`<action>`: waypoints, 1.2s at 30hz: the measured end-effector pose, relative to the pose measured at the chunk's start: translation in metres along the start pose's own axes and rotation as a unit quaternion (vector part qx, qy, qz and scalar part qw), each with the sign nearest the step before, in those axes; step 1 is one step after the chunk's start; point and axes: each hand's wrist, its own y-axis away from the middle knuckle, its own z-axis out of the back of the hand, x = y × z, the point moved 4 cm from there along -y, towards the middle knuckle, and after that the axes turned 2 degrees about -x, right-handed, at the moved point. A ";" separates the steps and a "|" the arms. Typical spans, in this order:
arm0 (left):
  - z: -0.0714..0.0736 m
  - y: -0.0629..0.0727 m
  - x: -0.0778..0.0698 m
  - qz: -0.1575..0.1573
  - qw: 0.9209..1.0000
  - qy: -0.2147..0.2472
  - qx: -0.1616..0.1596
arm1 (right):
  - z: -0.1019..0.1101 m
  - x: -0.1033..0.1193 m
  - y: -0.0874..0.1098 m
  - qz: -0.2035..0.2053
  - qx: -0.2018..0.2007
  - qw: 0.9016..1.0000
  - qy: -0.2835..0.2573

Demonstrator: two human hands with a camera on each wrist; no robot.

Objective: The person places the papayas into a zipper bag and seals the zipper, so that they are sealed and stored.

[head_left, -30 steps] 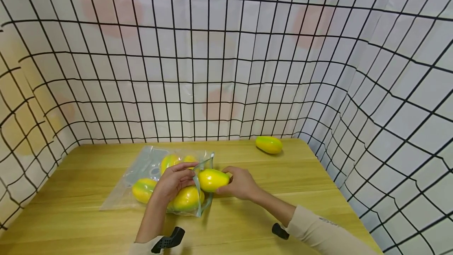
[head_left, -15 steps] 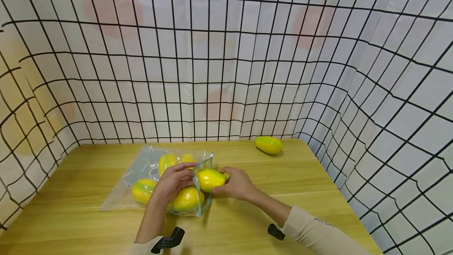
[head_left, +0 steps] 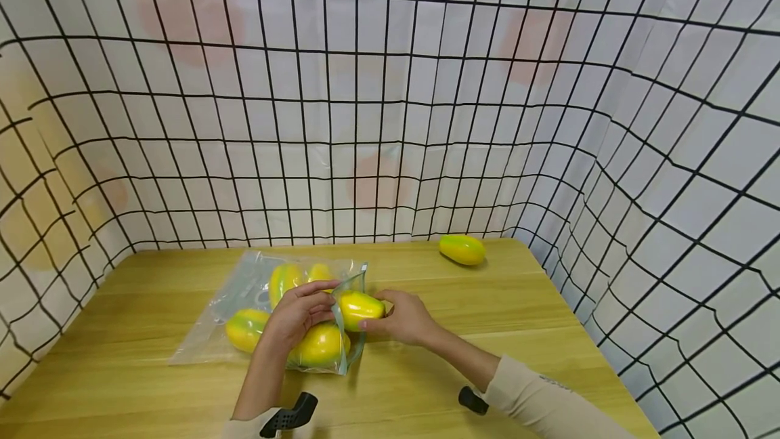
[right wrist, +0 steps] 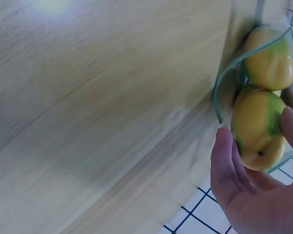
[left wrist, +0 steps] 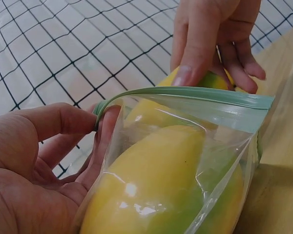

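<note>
A clear zip bag (head_left: 228,290) with a green zip strip lies on its side, its mouth facing right. Several yellow-green mangoes are inside, among them one mango (left wrist: 151,180) close behind the clear film. My left hand (head_left: 298,314) pinches the strip at the bag's mouth between thumb and fingers, as the left wrist view shows. With thumb and fingers my right hand (head_left: 405,317) grips another mango (right wrist: 258,122) by its outer end. That mango is partly within the bag's mouth; its inner end is hidden behind the strip and left hand.
One more mango (head_left: 462,249) lies at the back right of the wooden table (head_left: 518,330). Black wire grid panels (head_left: 378,154) stand along the back and both sides, with patterned sheeting behind them.
My right hand has moved left, pushing its mango a little farther into the bag's mouth. Mangoes at the back inside the bag have shifted slightly left. The left hand keeps its place.
</note>
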 end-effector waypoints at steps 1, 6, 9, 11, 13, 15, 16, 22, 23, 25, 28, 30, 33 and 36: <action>0.000 0.000 0.000 0.000 1.000 0.000 0.001 | 0.001 0.001 0.001 -0.007 0.006 1.000 -0.008; 0.001 0.001 0.000 -0.001 1.000 -0.001 -0.004 | 0.003 0.004 0.005 -0.053 0.031 0.996 -0.061; 0.000 0.001 0.000 0.000 1.000 0.000 -0.006 | 0.004 0.004 0.007 -0.069 0.036 0.993 -0.083; 0.000 0.001 0.000 0.002 1.000 0.000 -0.005 | 0.004 0.003 0.008 -0.073 0.037 0.993 -0.090; 0.000 0.001 0.000 0.002 1.000 0.000 -0.003 | 0.004 0.001 0.008 -0.069 0.033 0.993 -0.087; 0.000 0.001 0.000 0.002 1.000 0.000 0.000 | 0.004 -0.001 0.008 -0.067 0.028 0.994 -0.082; -0.001 0.001 0.000 0.002 1.000 0.000 0.001 | 0.004 -0.001 0.007 -0.066 0.025 0.994 -0.079; -0.001 0.002 0.000 0.003 1.000 0.002 0.006 | -0.002 -0.002 0.007 -0.057 0.017 0.995 -0.077; -0.001 0.002 0.000 0.003 1.000 0.002 0.006 | -0.003 -0.001 0.007 -0.055 0.016 0.996 -0.075; -0.001 0.002 0.000 0.002 1.000 0.001 0.006 | -0.005 0.001 0.007 -0.053 0.015 0.996 -0.077; -0.001 0.002 0.000 0.001 1.000 0.001 0.008 | -0.008 0.004 0.006 -0.057 0.016 0.995 -0.085; -0.001 0.002 0.000 0.000 1.000 0.001 0.009 | -0.010 0.005 0.005 -0.061 0.019 0.993 -0.100; 0.000 0.001 0.000 0.001 1.000 0.001 0.006 | -0.013 0.007 0.002 -0.067 0.015 0.991 -0.115; 0.000 0.001 0.000 0.001 1.000 -0.001 0.002 | -0.017 0.008 -0.002 -0.066 0.005 0.990 -0.124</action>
